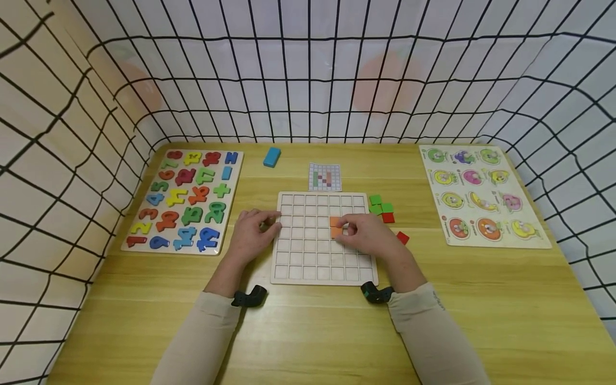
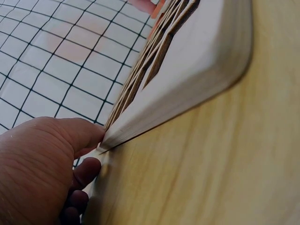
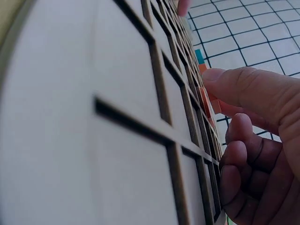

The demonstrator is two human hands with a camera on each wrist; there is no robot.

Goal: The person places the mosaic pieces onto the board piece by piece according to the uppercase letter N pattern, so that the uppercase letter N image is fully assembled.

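Thumb and forefinger of the right hand point(image 1: 368, 232) come together on the orange tiles point(image 1: 335, 232), pinching at them, while its other fingers curl in toward the palm. The two tiles sit one below the other in a column right of the middle of the wooden grid board point(image 1: 303, 256), which lies flat beneath the hand. At the board's left edge the left hand point(image 1: 250, 235) rests its thumb and forefinger tips against the wood (whether they pinch it or merely touch it, I cannot tell). Just beside the right edge is a small group of green tiles point(image 1: 374, 199), with a red tile point(image 1: 387, 217) touching one of them, and a second red tile point(image 1: 402, 237) lies near the right wrist. Beyond the far edge is a pattern card point(image 1: 324, 177) printed with a coloured grid, and past it, to the left, a blue block point(image 1: 271, 157). Farther out, a number board point(image 1: 228, 207) full of bright numerals lies on the left and a fruit board point(image 1: 469, 215) on the right, all on the wooden table point(image 1: 313, 326), with black mesh point(image 1: 309, 81) rising behind
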